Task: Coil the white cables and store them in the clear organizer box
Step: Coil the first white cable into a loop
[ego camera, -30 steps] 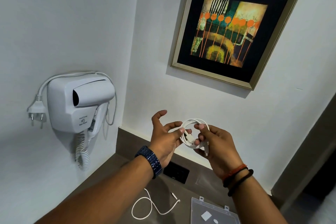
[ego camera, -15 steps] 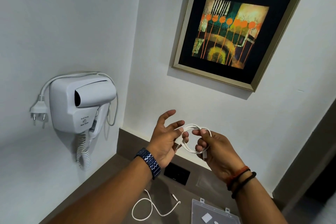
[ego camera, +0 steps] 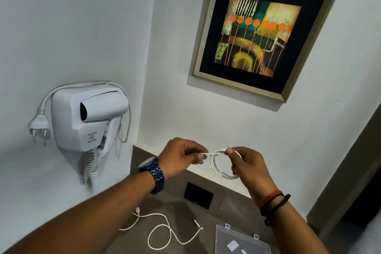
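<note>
I hold a coiled white cable [ego camera: 216, 166] up in the air in front of the wall. My right hand [ego camera: 246, 163] pinches the top of the coil, whose loops hang below its fingers. My left hand [ego camera: 181, 158] pinches the cable's free end and holds it out to the left of the coil. A second white cable [ego camera: 162, 231] lies loose and uncoiled on the brown counter below. The clear organizer box [ego camera: 241, 241] sits on the counter at the bottom right, its lid closed, with small white pieces inside.
A white wall-mounted hair dryer [ego camera: 86, 117] with a spiral cord and a dangling plug [ego camera: 39, 126] hangs on the left wall. A black wall socket [ego camera: 198, 193] sits in the brown backsplash. A framed picture [ego camera: 261, 35] hangs above.
My left hand went from spread fingers beside the coil to pinching the cable's end and drawing it out leftward. The view tilted down, showing more of the counter, loose cable and box.
</note>
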A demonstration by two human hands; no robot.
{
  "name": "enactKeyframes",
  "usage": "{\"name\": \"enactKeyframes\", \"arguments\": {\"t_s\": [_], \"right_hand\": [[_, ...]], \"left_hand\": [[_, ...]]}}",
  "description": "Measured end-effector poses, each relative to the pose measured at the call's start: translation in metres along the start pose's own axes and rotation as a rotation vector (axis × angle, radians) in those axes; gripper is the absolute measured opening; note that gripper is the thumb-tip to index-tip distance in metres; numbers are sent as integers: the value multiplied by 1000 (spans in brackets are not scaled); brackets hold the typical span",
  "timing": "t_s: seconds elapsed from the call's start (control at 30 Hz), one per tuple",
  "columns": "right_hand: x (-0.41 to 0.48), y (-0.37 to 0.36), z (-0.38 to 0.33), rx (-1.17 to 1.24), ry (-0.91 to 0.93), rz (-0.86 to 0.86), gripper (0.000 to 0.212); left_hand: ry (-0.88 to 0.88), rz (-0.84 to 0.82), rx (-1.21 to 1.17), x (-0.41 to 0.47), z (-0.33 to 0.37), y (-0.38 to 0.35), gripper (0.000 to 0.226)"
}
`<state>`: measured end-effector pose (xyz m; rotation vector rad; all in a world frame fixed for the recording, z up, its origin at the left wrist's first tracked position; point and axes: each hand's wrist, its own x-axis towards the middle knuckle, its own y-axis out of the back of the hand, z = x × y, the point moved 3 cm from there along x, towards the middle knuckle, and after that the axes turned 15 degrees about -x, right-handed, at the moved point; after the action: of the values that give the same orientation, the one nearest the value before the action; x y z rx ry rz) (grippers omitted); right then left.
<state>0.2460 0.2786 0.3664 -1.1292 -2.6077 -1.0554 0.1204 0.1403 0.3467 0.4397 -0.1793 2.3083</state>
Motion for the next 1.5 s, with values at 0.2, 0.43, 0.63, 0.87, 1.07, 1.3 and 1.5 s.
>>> {"name": "enactKeyframes", "arguments": {"t_s": [0.2,0.43,0.63,0.87,1.07,1.3,1.5], "right_hand": [[1,5,2,98,-13,20,28],[4,-7,-6,486,-126,-49,29],[2,-19,-13,503,-119,-34,29],[2,-15,-7,401,-90,98,31],[2,-19,-2,363,-76,40,29],[2,-18,1,174,17,-19,19],[1,-12,8,214,-4,-107,20]], "left_hand": [[-107,94,117,2,9,36,16],[-172,377,-83,-5,-10,4,22],[38,421,-361,-4,-18,-36,21],[201,163,-936,-6,-12,-52,15],[136,270,-600,-8,-16,-52,20],[169,303,-580,-3,-25,-42,8],[205,96,-734,-6,-30,-46,21]]}}
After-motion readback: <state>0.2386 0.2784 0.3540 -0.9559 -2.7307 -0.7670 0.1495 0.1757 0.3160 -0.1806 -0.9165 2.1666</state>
